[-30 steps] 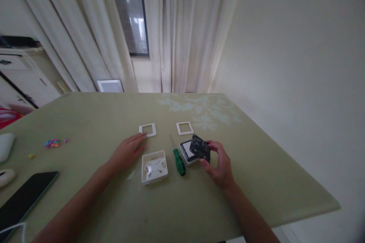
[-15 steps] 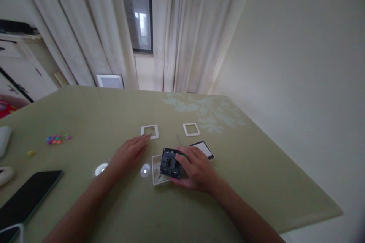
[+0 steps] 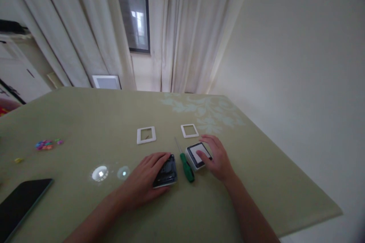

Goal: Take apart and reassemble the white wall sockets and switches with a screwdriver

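Your left hand (image 3: 144, 180) is wrapped around the black insert (image 3: 167, 171), fingers curled over its far side and thumb along the near side. The insert sits at the near middle of the table (image 3: 256, 182), with a white edge (image 3: 171, 184) showing beneath it; whether it is fully seated, you cannot tell from here. Press evenly on opposite sides, as a one-sided push could leave it tilted. Your right hand (image 3: 218, 161) is half open at the switch (image 3: 195, 150), thumb over its pale face and fingers parted near the far corner; how firmly it grips is unclear. Holding it by the sides would spare the face. Mind the screwdriver (image 3: 186, 168) between the two pieces: its handle could get in your way.

Beyond lie the left frame (image 3: 138, 136), with tiny pieces inside its opening, and the right frame (image 3: 191, 136). The greenish surface carries a pale leaf pattern and bright glare. Far to your left are beads (image 3: 44, 145) and a phone (image 3: 25, 201); curtains (image 3: 191, 30) flank a narrow window (image 3: 132, 15).
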`<state>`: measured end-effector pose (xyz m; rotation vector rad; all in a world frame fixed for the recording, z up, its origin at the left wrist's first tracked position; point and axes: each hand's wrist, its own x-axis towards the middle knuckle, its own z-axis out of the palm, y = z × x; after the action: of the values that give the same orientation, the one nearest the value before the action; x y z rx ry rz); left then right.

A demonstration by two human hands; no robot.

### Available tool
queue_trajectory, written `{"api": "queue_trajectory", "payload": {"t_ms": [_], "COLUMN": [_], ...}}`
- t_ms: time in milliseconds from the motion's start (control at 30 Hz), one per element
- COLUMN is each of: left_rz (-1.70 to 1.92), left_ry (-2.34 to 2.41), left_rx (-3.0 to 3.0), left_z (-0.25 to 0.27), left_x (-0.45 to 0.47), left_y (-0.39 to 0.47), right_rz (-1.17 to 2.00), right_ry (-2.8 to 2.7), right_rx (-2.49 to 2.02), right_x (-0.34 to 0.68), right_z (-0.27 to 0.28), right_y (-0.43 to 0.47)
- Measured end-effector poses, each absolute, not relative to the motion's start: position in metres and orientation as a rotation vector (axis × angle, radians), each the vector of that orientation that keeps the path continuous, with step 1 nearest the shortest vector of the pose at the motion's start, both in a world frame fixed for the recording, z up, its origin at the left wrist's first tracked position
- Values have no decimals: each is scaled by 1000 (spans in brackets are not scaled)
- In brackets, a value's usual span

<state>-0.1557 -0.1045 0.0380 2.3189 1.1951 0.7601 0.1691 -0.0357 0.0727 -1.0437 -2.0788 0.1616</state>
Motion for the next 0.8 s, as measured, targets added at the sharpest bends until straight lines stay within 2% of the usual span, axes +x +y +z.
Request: {"api": "queue_trajectory", "payload": {"t_ms": [233,467,800], "left_rz": [724,768,1037], "left_ry": [1216,1179,1296], "left_rx": [2366,2462,2132], "left_z": [36,47,43], "left_x": [-172,-168,-167], "left_y": [-98,-95,-90], "right_rz": [455,445,413], "right_ry": [-2205,-2254,-2222], "right_rx": [-1154,-1245,-1237], "right_x": [169,156,152], "right_z": [64,63,58], "right_y": [-29,-36,-34]}}
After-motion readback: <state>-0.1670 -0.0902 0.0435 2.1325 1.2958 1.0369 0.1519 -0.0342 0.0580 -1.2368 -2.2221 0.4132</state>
